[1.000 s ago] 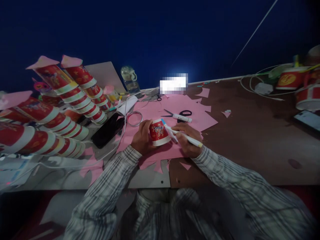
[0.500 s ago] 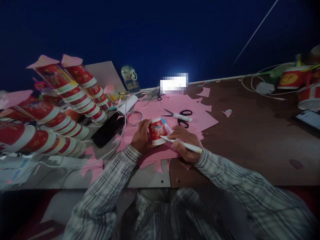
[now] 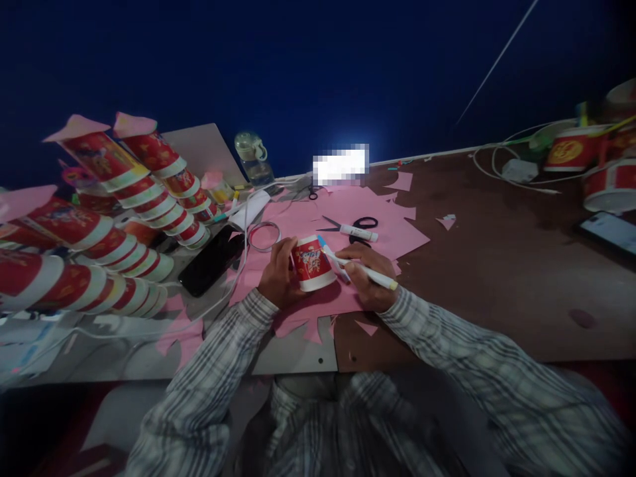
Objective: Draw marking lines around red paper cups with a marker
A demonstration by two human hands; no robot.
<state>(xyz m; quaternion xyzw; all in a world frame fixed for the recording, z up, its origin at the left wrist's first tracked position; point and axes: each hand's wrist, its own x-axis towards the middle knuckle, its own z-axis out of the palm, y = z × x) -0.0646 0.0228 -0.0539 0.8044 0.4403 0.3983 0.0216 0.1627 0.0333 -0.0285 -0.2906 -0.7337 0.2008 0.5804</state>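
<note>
My left hand (image 3: 276, 272) is wrapped round a red and white paper cup (image 3: 312, 264) that stands upside down on a pink paper sheet (image 3: 342, 225). My right hand (image 3: 366, 281) pinches a white marker (image 3: 365, 269), its tip touching the cup's right side by the rim on the paper. A second pen with a blue cap (image 3: 332, 257) lies just behind the marker. Black-handled scissors (image 3: 358, 225) and a white glue stick (image 3: 358, 233) rest on the pink paper beyond my hands.
Long stacks of red paper cups (image 3: 114, 218) topped with pink paper lie at the left. A black phone (image 3: 211, 260), a tape ring (image 3: 263, 236), white cables and a water bottle (image 3: 253, 158) sit nearby. More red cups (image 3: 571, 151) and a phone (image 3: 609, 230) are at the far right of the brown table (image 3: 497, 278).
The marker tip went down the cup's right side to the paper, then came back up and to the right. The left hand kept its grip on the cup.
</note>
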